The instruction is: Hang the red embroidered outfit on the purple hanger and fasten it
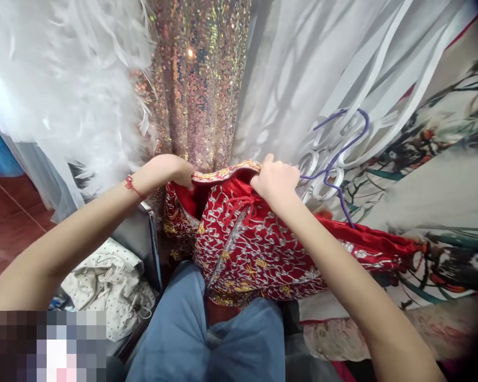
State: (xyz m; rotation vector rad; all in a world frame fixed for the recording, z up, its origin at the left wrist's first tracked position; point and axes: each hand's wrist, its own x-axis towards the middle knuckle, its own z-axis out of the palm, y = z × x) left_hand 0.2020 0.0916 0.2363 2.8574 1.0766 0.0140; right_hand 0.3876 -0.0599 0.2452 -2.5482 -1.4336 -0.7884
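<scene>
Above blue trousers (171, 323), the right hand (278, 179) clasps a red embroidered garment (258, 260) (left hand (180, 171) at its edge, grip unclear).

Between the left hand (182, 171) and right hand (278, 181), mid-frame, the red garment (258, 260) gapes at its top, leaving room to reach in. A purple hanger (336, 158) and white curved bars (429, 79) obstruct the right; white feathers (99, 95) crowd the upper left.
</scene>
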